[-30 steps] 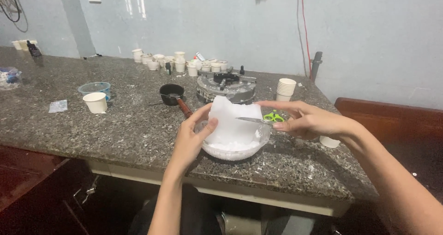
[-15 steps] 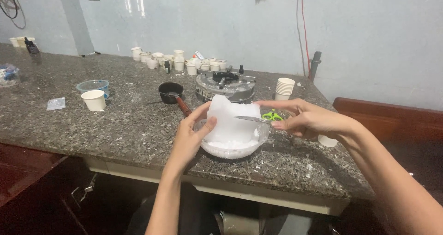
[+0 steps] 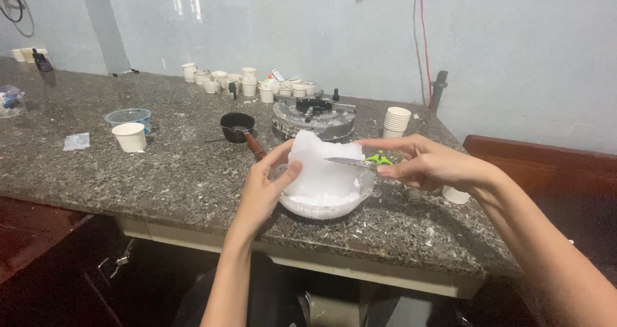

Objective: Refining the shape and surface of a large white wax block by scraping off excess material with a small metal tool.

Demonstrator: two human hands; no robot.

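Now the left hand [image 3: 265, 187] is holding the big white block [image 3: 319, 167] up in the clear bowl [image 3: 324, 206] near the worktop's front edge, while the right hand [image 3: 425, 164] is gripping a green-handled knife [image 3: 355, 162] against it, and a slipping blade might cut those fingers

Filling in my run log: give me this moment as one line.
left hand: steadies white waxy block | right hand: holds green-handled knife, blade on block | block in clear bowl | granite counter
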